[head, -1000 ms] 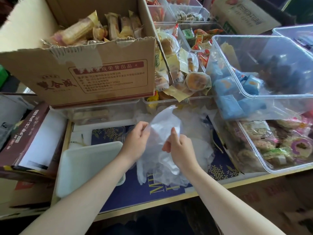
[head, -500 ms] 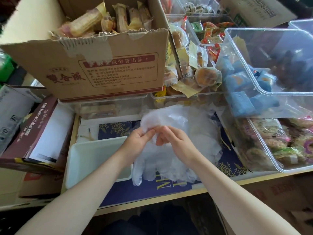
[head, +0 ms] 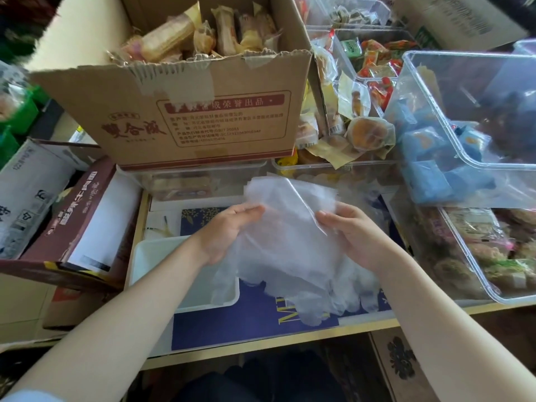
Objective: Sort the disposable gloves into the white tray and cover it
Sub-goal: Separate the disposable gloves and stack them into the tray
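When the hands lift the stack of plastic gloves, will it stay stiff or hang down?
Probably floppy: the gloves sag below both hands. Likely very light, being thin and see-through. The sheets may slide apart, since their edges already fan out.

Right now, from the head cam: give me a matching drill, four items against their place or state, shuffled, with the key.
Items
1. disposable gloves
2. white tray
3. cardboard box
4. blue packets

Places or states
A. inside a clear bin, far right
B. gripped between the left hand and right hand, above the blue mat
C. on the table under the left forearm, no cover on it
D. behind the hands, open top, full of wrapped snacks

Pairs: 1-B, 2-C, 3-D, 4-A
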Demonstrator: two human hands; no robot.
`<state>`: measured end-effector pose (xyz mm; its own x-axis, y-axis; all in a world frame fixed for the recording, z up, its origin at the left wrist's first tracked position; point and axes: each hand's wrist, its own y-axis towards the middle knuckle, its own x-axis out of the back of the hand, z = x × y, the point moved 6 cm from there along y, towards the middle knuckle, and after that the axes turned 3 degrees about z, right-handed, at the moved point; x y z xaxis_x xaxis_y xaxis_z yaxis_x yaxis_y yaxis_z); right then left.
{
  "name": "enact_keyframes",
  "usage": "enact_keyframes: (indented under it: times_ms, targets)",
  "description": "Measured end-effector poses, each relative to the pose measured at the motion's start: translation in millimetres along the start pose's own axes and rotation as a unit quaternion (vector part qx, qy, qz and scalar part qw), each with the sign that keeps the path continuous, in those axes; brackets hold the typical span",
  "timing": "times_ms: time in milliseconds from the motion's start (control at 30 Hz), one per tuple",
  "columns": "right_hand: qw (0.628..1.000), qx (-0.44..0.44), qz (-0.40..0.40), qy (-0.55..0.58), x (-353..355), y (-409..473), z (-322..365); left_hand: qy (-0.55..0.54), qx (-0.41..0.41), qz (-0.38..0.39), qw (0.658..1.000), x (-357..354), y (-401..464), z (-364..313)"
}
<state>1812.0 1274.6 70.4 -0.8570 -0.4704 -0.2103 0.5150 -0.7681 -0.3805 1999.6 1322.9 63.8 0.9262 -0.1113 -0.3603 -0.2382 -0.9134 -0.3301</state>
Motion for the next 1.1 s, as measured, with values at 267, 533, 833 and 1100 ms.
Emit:
enact_keyframes:
  times_ms: [267, 533, 833, 1100]
  targets:
    - [0.983, 0.007, -0.152, -0.103, 41, 5, -18, 0.222, 0.121, 0.035, 0.967, 12, 2, 51]
    - [0.978, -0.077, -0.045, -0.19, 54, 9, -40, 0.278, 0.139, 0.03, 0.95, 2, 22, 76]
    - [0.983, -0.056, -0.048, -0.166, 69, 30, -47, 0.272, 0.004, -0.183, 0.945, -17, 65, 62]
    - [0.984, -0.053, -0.003, -0.17, 86, 36, -55, 0.118, 0.016, -0.153, 0.981, -19, 68, 78]
